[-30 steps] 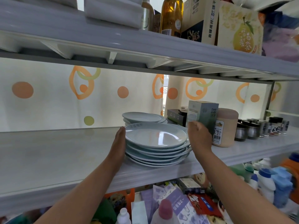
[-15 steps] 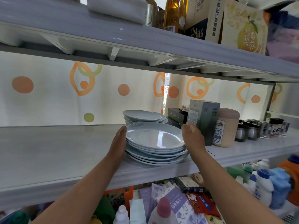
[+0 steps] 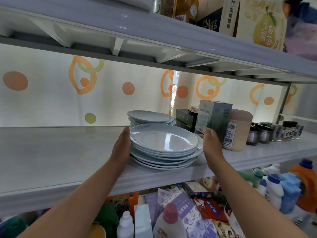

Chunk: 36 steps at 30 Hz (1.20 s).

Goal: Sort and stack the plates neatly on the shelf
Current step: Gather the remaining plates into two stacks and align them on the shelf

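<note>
A stack of glossy pale blue ceramic plates [image 3: 163, 141] sits on the white middle shelf [image 3: 51, 152], close to its front edge and a little right of centre. The plates are not squarely aligned. The upper ones sit shifted to the left, while a wider rim pokes out on the right lower down. The left hand [image 3: 121, 146] lies flat against the left side of this stack, fingers straight and together, with the palm touching the plate edges. The right hand [image 3: 211, 143] is at the stack's right side with its back to the camera. One digit touches the protruding rim, and I cannot tell whether the other fingers curl round the plates or merely press on them. Directly behind, nearer the back of the shelf, stands a second, smaller stack of pale blue plates [image 3: 149, 116], apart from the front stack. To the right of the plates a green-and-white cardboard carton [image 3: 214, 117] stands upright, just behind the right hand. A beige cylindrical canister with a label [image 3: 240, 133] is just beside the carton on the right. A dark rectangular box [image 3: 185, 115] lies behind the carton, and a row of small metal-and-glass spice jars [image 3: 274, 133] runs further right. A white curtain with orange rings and dots [image 3: 68, 93] hangs behind the shelf. On the shelf above are an amber glass bottle [image 3: 184, 9] and a cream box printed with a yellow pear [image 3: 262, 23]. Below are a white bottle with a pink cap [image 3: 169, 219] and an orange detergent jug [image 3: 307, 182].
</note>
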### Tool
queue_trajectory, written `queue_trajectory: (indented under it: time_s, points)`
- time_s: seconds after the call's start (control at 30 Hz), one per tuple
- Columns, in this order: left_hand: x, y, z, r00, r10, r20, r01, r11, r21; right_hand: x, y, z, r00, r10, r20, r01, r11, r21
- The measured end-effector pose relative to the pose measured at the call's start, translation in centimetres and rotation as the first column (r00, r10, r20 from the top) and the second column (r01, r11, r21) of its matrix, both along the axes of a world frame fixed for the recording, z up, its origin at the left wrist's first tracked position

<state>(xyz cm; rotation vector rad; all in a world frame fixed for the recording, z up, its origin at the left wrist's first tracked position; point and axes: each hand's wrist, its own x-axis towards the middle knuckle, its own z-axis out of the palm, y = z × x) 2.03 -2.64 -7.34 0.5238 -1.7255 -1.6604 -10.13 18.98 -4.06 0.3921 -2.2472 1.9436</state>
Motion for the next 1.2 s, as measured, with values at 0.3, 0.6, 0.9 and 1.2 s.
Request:
queue_trajectory:
  time_s: [0.3,0.6,0.9,1.2]
  points:
    - [1.3,1.7,1.3,0.981,-0.160,-0.112,0.171,0.981,0.090,-0.5,-0.5,-0.3,0.998,0.039,0.051,-0.034,0.994,-0.104]
    - [0.7,0.5,0.9,0.962,-0.249,-0.109,0.263,0.954,0.144,0.3,-1.6,-1.5,0.985,0.142,0.102,-0.130,0.985,-0.116]
    - [0.6,0.5,0.7,0.993,-0.076,-0.092,0.086,0.990,0.112,0.7,-0.8,-2.8,0.987,0.150,0.061,-0.137,0.975,-0.173]
    - [0.9,1.3,0.8,0.981,-0.187,-0.046,0.189,0.982,0.026,1.1,-1.3,-2.8,0.972,0.189,0.140,-0.170,0.976,-0.132]
